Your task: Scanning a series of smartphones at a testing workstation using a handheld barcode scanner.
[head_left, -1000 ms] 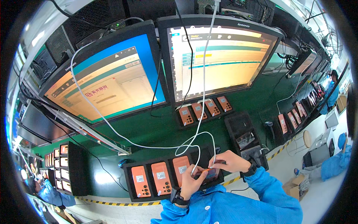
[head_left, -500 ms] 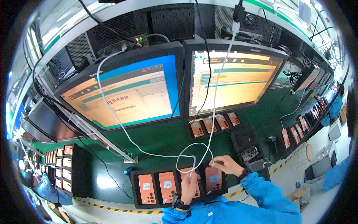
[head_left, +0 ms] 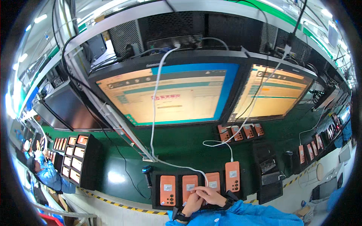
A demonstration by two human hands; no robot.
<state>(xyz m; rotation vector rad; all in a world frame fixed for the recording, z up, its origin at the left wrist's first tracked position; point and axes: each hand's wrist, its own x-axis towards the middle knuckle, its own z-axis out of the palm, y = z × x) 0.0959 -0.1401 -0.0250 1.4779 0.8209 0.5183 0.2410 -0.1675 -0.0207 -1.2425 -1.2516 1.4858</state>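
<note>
Both hands meet over the third orange phone point(head_left: 213, 180) in a black tray point(head_left: 156, 188) at the near edge of the bench. A white cable point(head_left: 188, 167) runs down into them. My right hand point(head_left: 212, 196) is closed on the cable, its fingers overlapping my left hand point(head_left: 193, 202). My left hand is closed there too, its fingertips and the plug hidden. To the right, a fourth orange phone point(head_left: 232, 174) has another white cable point(head_left: 231, 153) plugged into its upper end and extends past the tray's far edge. Two more phones, the outer one point(head_left: 167, 188) and its neighbour point(head_left: 190, 182), lie at left.
Two lit monitors, left point(head_left: 177, 98) and right point(head_left: 271, 94), stand behind. A handheld scanner point(head_left: 148, 173) is left of the tray. More phones point(head_left: 248, 131) lie under the right monitor. Black boxes point(head_left: 268, 165) sit at right, a black phone rack point(head_left: 88, 162) at left.
My right hand has left the fourth phone and joined my left hand at the third. The fourth phone has shifted away from me, cable attached. The view has turned left.
</note>
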